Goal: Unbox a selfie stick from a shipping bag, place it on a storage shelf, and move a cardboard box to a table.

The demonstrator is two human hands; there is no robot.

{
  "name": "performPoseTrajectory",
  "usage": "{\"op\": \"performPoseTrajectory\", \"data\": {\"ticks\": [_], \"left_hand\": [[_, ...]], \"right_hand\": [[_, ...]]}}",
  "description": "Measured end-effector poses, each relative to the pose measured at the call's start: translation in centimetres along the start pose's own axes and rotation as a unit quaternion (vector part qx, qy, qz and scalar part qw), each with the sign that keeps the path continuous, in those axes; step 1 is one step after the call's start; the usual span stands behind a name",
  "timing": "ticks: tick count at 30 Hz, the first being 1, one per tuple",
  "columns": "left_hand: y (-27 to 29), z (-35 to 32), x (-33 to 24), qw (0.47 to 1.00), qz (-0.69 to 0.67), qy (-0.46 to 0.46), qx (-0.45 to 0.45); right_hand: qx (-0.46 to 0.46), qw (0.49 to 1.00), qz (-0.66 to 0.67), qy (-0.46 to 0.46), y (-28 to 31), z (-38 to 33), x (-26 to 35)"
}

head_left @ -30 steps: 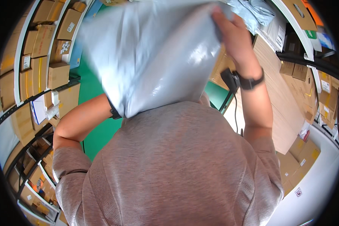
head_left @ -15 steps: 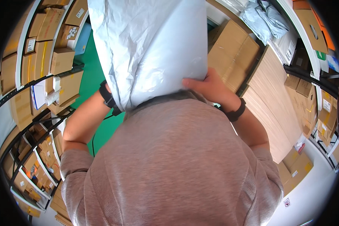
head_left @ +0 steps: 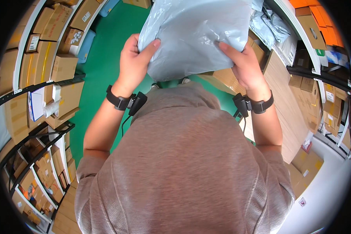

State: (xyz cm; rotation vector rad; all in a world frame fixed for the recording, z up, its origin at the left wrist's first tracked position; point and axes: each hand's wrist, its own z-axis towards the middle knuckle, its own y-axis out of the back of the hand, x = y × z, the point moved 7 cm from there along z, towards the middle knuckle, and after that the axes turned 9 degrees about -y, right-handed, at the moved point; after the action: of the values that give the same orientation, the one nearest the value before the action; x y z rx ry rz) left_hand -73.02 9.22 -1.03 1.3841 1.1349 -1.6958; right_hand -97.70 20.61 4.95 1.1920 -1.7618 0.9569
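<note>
A pale grey plastic mailing bag [head_left: 195,43] is held up in front of me, its top running out of the picture. My left hand [head_left: 135,58] grips its left edge, thumb on the near face and fingers behind. At the right edge my right hand [head_left: 245,64] is closed on it the same way, thumb pressed into the plastic. Wrinkles and shine cover the bag, and its lower edge hangs loose between my hands. What is inside, if anything, cannot be seen.
Shelves with cardboard boxes [head_left: 64,67] line the left. To the right stands a pale wood-look table [head_left: 286,97], with an open carton [head_left: 228,80] beside it. More grey plastic bags [head_left: 275,27] lie at the back right. The floor [head_left: 101,50] is green.
The bag has shifted right and away from my body, and its lower edge now shows above the floor. My left hand has come into view at its left edge.
</note>
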Motion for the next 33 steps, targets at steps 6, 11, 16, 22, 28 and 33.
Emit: {"op": "performPoseTrajectory", "data": {"ticks": [6,11,16,22,28,33], "left_hand": [[2.5,0.7,-1.8,0.998,0.023,-0.054,-0.003],[4.7,1.3,0.0,0.995,0.075,-0.017,0.07],[4.1,0.6,3.0,0.982,-0.105,0.141,0.063],[4.3,0.6,6.3,0.982,-0.143,0.128,0.001],[3.2,2.8,4.1,0.997,-0.017,0.064,0.05],[0.2,7.2,2.8,0.964,0.162,-0.072,0.197]], "right_hand": [[-0.011,1.0,-0.021,0.016,-1.4,-2.3,-3.4],[-0.089,0.995,0.014,0.04,-0.8,-4.1,-5.6],[-0.12,0.983,0.136,0.02,-0.1,-5.2,-5.2],[-0.131,0.98,0.11,-0.098,-0.2,-5.0,-10.0],[-0.136,0.979,0.146,-0.034,2.8,-2.1,-10.5],[-0.068,0.986,0.149,0.022,5.4,2.6,-6.5]]}}
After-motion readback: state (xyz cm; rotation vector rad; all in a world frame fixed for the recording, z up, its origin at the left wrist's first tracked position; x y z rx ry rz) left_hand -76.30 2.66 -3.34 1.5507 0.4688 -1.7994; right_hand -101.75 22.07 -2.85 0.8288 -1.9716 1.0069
